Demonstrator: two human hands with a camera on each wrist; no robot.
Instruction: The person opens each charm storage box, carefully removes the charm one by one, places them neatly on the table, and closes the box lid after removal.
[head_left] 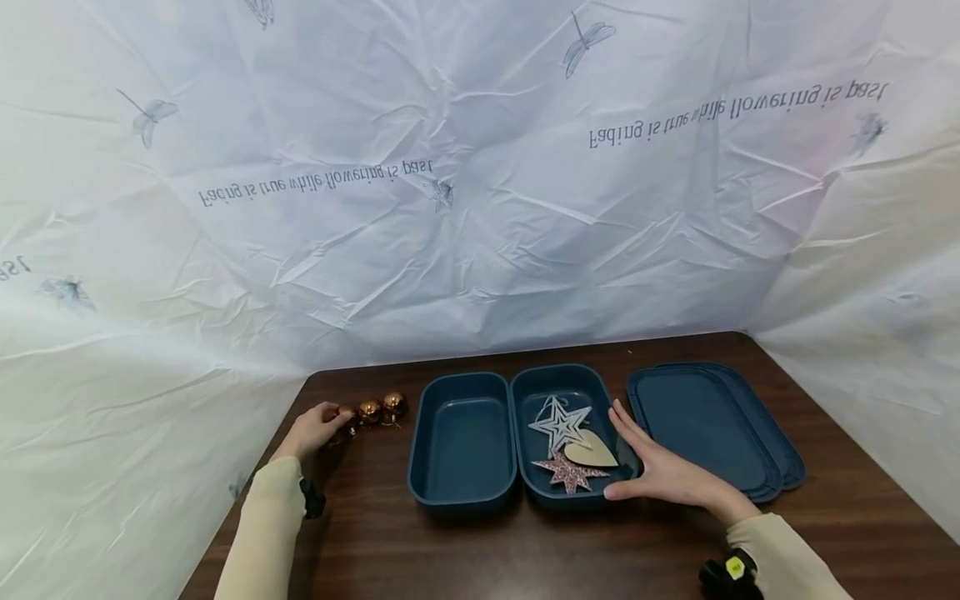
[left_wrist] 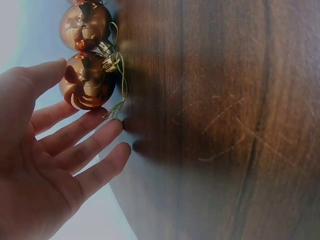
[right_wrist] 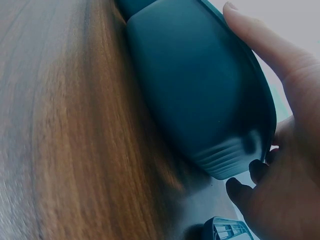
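Left arm's reaching out in a cream sleeve [head_left: 262, 517], and the left hand [head_left: 315, 429] sits low by the dark brown wood-grain table [head_left: 465, 550], thumb and fingers spaced around a shiny copper-coloured ball with a gold cap [left_wrist: 90, 82]. Honestly can't tell if it's properly gripped. That one's at the near end of a row with two matching balls [head_left: 370, 409].

Right hand [head_left: 667, 475] angles in from the lower right, fingers spread wide along the side of a deep navy rounded box [head_left: 555, 502], which holds a white cut-out star [head_left: 558, 427], a pale wooden heart [head_left: 588, 452] and a pink glittery star [head_left: 568, 477].
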